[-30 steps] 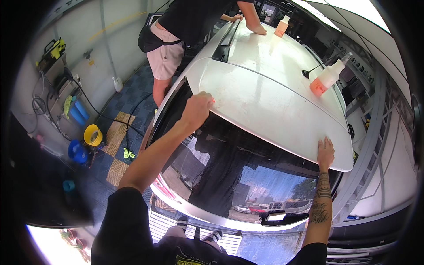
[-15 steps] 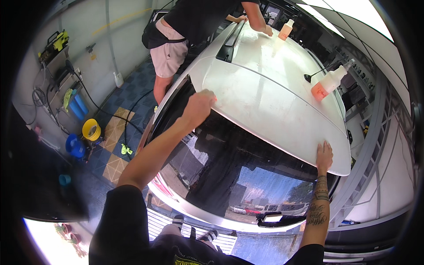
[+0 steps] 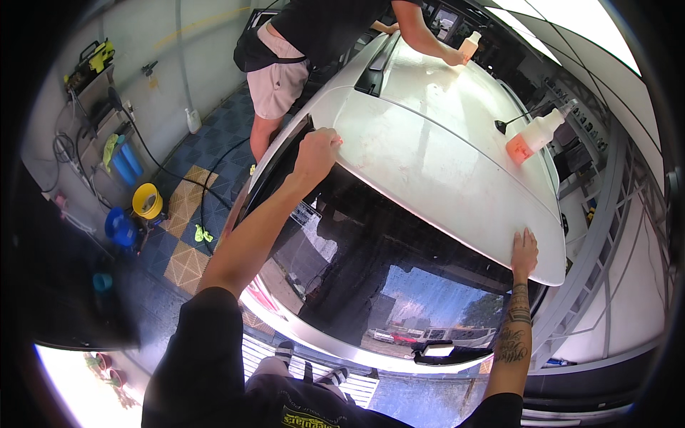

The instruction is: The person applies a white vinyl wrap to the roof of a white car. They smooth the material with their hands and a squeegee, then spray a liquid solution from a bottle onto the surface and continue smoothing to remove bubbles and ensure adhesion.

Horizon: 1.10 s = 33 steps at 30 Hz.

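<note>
My left hand [image 3: 318, 153] is closed at the left end of the white car's rear roof edge. A small orange-red piece [image 3: 338, 140] shows at its fingertips against the paint; most of it is hidden by the fingers. My right hand [image 3: 525, 255] lies with its fingers stretched out on the right end of the same white spoiler [image 3: 442, 192]. Below both arms is the dark, wet rear window [image 3: 399, 285]. On the roof's right side stands a spray bottle [image 3: 534, 137] with orange-red liquid in it.
Across the roof, a co-worker [image 3: 321, 32] leans in, one hand beside a second spray bottle [image 3: 469, 46]. A black antenna [image 3: 501, 126] rises from the roof. At floor left are a yellow bucket [image 3: 148, 202], a blue bucket [image 3: 121, 227], a hose and a bright cloth [image 3: 203, 234].
My left hand has slid a little up and left along the roof edge. My right hand stays put. The co-worker's hand has moved right, up to the far spray bottle.
</note>
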Available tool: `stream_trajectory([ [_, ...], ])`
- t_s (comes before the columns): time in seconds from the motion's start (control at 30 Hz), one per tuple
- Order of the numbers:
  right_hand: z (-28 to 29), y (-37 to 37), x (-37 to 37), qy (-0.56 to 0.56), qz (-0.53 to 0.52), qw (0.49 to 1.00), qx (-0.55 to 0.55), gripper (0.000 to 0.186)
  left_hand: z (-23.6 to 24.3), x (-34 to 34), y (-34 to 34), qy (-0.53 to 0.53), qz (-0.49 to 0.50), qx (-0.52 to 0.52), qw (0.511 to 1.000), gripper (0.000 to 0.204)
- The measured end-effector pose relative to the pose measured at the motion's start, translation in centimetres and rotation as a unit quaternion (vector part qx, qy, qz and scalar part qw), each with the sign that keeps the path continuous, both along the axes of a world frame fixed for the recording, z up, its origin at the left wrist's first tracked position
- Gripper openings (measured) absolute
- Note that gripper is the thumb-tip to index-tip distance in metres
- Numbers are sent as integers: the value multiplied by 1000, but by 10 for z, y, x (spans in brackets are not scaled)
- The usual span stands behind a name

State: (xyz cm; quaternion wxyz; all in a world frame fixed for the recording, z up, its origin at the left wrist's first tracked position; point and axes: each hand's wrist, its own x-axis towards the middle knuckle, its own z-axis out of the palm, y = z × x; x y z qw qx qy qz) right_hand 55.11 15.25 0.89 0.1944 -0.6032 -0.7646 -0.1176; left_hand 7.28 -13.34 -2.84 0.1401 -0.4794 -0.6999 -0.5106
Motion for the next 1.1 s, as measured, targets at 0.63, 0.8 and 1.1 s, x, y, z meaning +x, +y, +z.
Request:
stream_trajectory([
  [0.63, 7, -3, -5, 6, -19, 999, -28, 57, -4, 0, -3, -25, 19, 135, 990, 10],
  [0.8, 1, -1, 4, 2, -33, 999, -34, 58, -16, 27, -8, -16, -9, 155, 988, 7],
  [1.1, -2, -1, 1, -4, -23, 999, -28, 58, -38, 42, 7, -163, 83, 263, 947, 8],
])
